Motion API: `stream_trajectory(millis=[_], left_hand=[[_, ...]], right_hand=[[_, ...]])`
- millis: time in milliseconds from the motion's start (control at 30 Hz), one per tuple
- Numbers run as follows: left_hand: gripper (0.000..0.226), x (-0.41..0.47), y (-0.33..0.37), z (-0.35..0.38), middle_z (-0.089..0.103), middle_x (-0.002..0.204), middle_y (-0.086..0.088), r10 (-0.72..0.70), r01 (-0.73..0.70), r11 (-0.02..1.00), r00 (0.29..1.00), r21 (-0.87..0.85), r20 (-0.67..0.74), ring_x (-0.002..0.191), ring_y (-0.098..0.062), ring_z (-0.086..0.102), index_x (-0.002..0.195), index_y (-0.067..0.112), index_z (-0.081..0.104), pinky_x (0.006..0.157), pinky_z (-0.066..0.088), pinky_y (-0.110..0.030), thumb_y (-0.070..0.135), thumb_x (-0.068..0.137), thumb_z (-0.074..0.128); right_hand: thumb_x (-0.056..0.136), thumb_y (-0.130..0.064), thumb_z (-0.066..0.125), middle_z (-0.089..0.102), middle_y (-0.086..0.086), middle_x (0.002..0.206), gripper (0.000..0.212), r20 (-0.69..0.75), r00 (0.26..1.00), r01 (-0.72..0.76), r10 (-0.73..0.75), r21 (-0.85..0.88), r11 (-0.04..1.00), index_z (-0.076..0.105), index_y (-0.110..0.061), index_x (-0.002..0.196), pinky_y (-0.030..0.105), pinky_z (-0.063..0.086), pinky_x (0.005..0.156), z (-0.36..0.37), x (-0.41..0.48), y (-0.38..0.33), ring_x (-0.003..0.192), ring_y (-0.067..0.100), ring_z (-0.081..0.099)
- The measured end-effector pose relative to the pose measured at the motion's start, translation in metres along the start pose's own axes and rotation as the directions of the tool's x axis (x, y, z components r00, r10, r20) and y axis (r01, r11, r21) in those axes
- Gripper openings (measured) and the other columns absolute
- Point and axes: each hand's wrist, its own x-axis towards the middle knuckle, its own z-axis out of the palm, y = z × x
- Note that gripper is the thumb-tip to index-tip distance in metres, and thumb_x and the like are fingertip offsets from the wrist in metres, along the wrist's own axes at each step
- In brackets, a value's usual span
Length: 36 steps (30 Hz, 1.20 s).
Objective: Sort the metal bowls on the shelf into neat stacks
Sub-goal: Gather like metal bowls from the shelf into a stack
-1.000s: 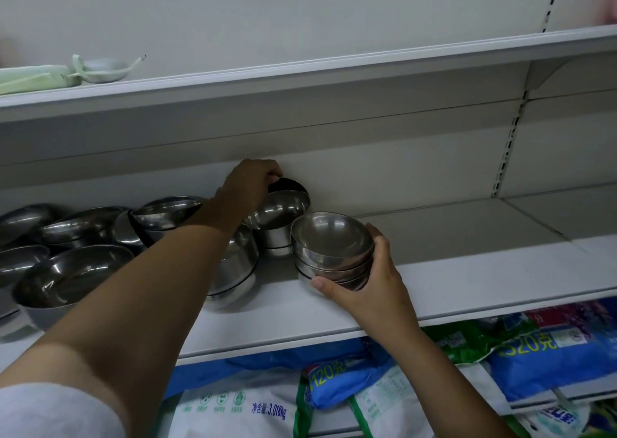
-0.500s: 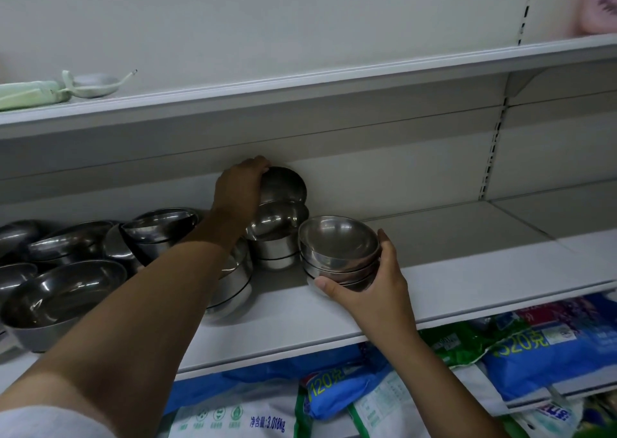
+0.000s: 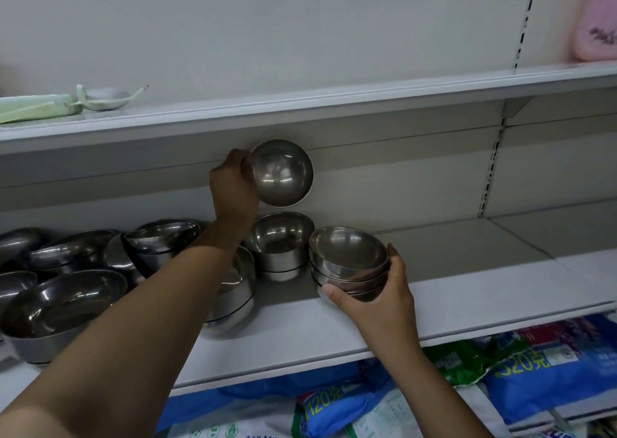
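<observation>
— What's in your hands?
— My left hand (image 3: 233, 184) grips a small bowl (image 3: 282, 172), tilted, in the air above the stack at the back (image 3: 278, 247). My right hand (image 3: 377, 290) clasps the short stack (image 3: 349, 262) on the shelf (image 3: 467, 290).

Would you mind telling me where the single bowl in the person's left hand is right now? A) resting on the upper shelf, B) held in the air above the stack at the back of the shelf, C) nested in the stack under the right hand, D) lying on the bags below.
B: the left hand holds the single bowl tilted, clear above the back stack.
</observation>
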Motion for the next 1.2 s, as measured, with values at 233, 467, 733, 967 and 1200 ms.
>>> stream_trajectory(millis=[233,467,733,967,1200], left_hand=[[0.016,-0.004,0.008,-0.008,0.076,0.083,-0.008,-0.4,0.431,0.881,0.899,-0.193,0.178,0.071,-0.024,0.072,0.082,0.016,0.079,0.062,0.063,-0.033,0.011,0.085,0.063],[0.006,-0.038,0.055,-0.031,0.072,0.082,-0.022,-0.521,0.676,0.695,0.709,-0.246,0.476,0.058,-0.029,0.072,0.088,-0.003,0.069,0.054,0.062,-0.039,-0.008,0.089,0.066],[0.009,-0.075,0.087,-0.024,0.074,0.084,-0.014,-0.46,0.574,0.816,0.718,-0.071,0.523,0.066,-0.028,0.073,0.088,0.007,0.073,0.058,0.064,-0.035,0.002,0.092,0.067],[0.028,-0.097,0.072,-0.02,0.074,0.078,-0.007,-0.246,0.226,0.969,0.832,0.101,0.498,0.075,-0.029,0.071,0.08,0.01,0.075,0.078,0.059,-0.04,0.03,0.092,0.06],[0.021,-0.134,0.066,-0.039,0.078,0.086,-0.003,-0.417,0.583,0.792,0.734,-0.182,0.535,0.089,-0.026,0.074,0.09,0.026,0.077,0.09,0.057,-0.051,0.04,0.09,0.062]], right_hand=[[0.052,-0.054,0.095,0.051,-0.007,0.146,0.126,0.021,1.0,-0.002,0.001,0.045,0.999,0.026,-0.032,0.155,0.024,0.044,0.101,-0.002,0.002,-0.002,0.129,0.014,0.053],[0.056,-0.028,0.1,0.062,-0.019,0.128,0.095,0.25,0.968,-0.085,0.039,0.176,0.981,0.039,-0.055,0.124,0.017,0.05,0.094,-0.026,0.019,0.002,0.116,0.0,0.062],[0.062,-0.017,0.097,0.057,-0.02,0.132,0.11,0.387,0.922,-0.061,0.002,0.139,0.988,0.03,-0.032,0.148,0.018,0.051,0.101,-0.047,0.031,0.003,0.119,-0.005,0.059],[0.066,-0.022,0.092,0.058,-0.012,0.135,0.096,0.383,0.924,-0.078,-0.001,0.189,0.979,0.034,-0.036,0.14,0.015,0.051,0.096,-0.05,0.029,0.005,0.118,-0.003,0.061],[0.071,-0.057,0.076,0.063,-0.017,0.13,0.078,0.353,0.935,-0.103,0.022,0.213,0.972,0.04,-0.041,0.138,0.015,0.049,0.097,-0.049,0.026,-0.005,0.115,-0.009,0.061]])
